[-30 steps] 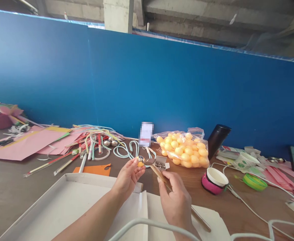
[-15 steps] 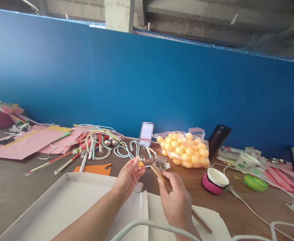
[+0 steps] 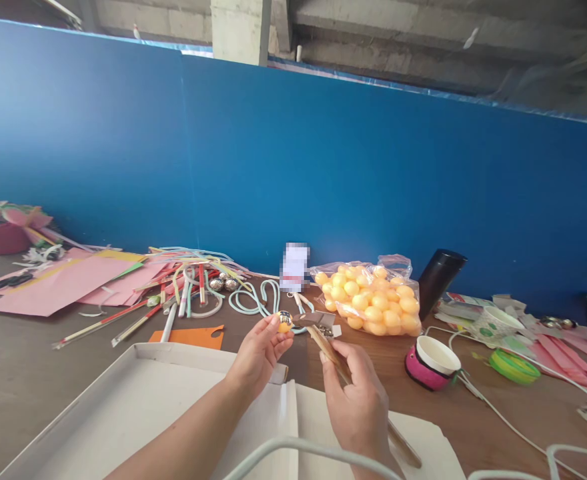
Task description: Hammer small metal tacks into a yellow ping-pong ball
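Observation:
My left hand [image 3: 259, 355] is raised over the table and pinches a small orange ball with a shiny metal bead on top [image 3: 283, 323] at its fingertips. My right hand [image 3: 356, 400] grips a long wooden stick [image 3: 334, 360] with a dark flat tip that points toward the ball and sits just right of it. Behind the stick's tip lies a small open box of metal beads [image 3: 326, 328].
A white cardboard tray [image 3: 123, 400] lies under my forearms. A bag of orange balls [image 3: 371, 303], a black tumbler [image 3: 436, 282], a pink-and-white cup [image 3: 429, 361], white cables [image 3: 498, 413], coloured straws [image 3: 188, 283] and pink paper [image 3: 58, 287] spread along the blue wall [image 3: 293, 167].
Both hands and what they hold have shifted slightly right in the view as the camera turned a little; the grips are unchanged.

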`<state>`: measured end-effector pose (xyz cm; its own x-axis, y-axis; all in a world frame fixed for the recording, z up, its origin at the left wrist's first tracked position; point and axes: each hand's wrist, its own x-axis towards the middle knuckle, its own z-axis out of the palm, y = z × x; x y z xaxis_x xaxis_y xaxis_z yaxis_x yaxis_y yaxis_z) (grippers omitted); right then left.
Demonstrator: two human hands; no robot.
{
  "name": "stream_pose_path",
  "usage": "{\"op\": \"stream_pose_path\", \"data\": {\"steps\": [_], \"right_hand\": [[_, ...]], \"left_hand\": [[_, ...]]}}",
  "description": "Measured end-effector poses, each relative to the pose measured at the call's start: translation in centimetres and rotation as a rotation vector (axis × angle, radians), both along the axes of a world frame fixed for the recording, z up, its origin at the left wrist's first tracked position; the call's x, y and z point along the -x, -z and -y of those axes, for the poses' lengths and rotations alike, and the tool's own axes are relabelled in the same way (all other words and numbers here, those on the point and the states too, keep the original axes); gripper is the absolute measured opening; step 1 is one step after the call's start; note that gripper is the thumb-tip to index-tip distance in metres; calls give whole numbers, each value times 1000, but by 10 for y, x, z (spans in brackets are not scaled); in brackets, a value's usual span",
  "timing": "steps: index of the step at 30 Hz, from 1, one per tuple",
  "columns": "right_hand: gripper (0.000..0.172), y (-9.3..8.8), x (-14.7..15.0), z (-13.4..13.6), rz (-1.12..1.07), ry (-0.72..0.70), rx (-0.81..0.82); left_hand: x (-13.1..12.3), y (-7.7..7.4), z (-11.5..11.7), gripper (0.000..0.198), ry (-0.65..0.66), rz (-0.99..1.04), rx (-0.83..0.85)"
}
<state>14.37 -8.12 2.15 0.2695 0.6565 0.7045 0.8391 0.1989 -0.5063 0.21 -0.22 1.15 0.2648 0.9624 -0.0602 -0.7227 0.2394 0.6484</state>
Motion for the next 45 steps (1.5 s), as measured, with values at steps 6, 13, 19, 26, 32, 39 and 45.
{"op": "stream_pose_path", "data": {"steps": [6,13,19,26,32,39,45], "right_hand": [[18,1,0,-1,29,-5,7],[18,3,-1,-1,35,0,50],[17,3,-1,-1,52,9,48],[17,3,-1,-1,55,13,30],[18,5,-1,-1,50,5,40],[18,5,0,-2,59,7,45],[19,1,-5,-2,98,48,188]], "left_hand": [[0,0,0,17,-2,-4,7],[0,1,-1,15,-1,-5,13],[0,1,-1,15,0,-7,14],[0,2,-2,16,-1,-1,14],[0,3,-2,15,-1,-4,5],[0,2,-2,15,-2,-12,5],[4,2,-9,15,-73,-25,-9]]}}
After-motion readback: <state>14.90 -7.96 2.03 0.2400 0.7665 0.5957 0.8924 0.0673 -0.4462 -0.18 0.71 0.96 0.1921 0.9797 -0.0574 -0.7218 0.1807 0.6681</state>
